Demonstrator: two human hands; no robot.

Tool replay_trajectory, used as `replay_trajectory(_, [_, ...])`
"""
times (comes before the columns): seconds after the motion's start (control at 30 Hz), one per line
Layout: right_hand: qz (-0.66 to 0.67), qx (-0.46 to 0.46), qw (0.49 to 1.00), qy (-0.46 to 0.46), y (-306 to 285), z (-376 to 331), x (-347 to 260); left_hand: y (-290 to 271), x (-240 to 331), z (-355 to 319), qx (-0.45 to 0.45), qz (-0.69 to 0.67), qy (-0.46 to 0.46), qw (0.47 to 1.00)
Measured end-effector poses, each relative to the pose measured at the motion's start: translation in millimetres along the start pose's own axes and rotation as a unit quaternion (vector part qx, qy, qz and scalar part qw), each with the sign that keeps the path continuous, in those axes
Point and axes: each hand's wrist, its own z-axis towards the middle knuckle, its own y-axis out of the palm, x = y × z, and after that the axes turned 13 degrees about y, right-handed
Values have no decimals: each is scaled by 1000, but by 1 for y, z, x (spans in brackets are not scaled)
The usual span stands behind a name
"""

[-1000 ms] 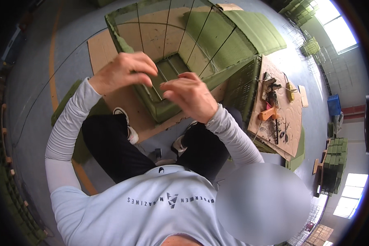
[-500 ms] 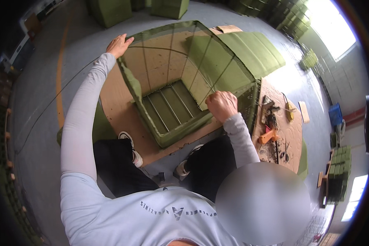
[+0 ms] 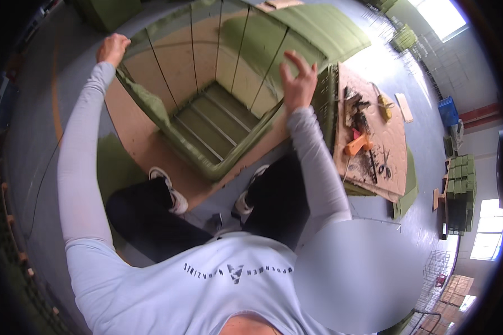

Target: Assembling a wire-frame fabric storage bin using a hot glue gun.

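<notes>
Your shoes point(image 3: 179, 202) stand at the near side of the green box point(image 3: 153, 106). It opens between your hands, long axis unclear. Your right hand point(image 3: 299, 81), fingers spread and empty, hangs above its right side; your left hand point(image 3: 113, 49) curls by its left rim, grip unclear. Right of the box, cardboard point(image 3: 395, 146) bearing a glue gun point(image 3: 357, 144) crowds your right side.

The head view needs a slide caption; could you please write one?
Left hand and open right hand near opposite sides of a green basket standing on cardboard.
</notes>
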Motion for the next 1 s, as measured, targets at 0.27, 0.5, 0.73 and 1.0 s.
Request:
replay_trajectory(0.27, [-241, -259, 933, -71, 18, 58, 21, -51, 30, -119, -32, -1, -110, 993])
replay_trajectory(0.5, [-493, -323, 800, -115, 31, 63, -12, -55, 24, -131, -22, 58, -80, 995])
replay_trajectory(0.73, [58, -212, 971, -91, -50, -45, -90, -130, 148, -168, 212, -111, 295, 925])
replay_trajectory(1.0, [-187, -289, 912, -221, -65, -127, -112, -87, 214, -179, 16, -177, 344, 922])
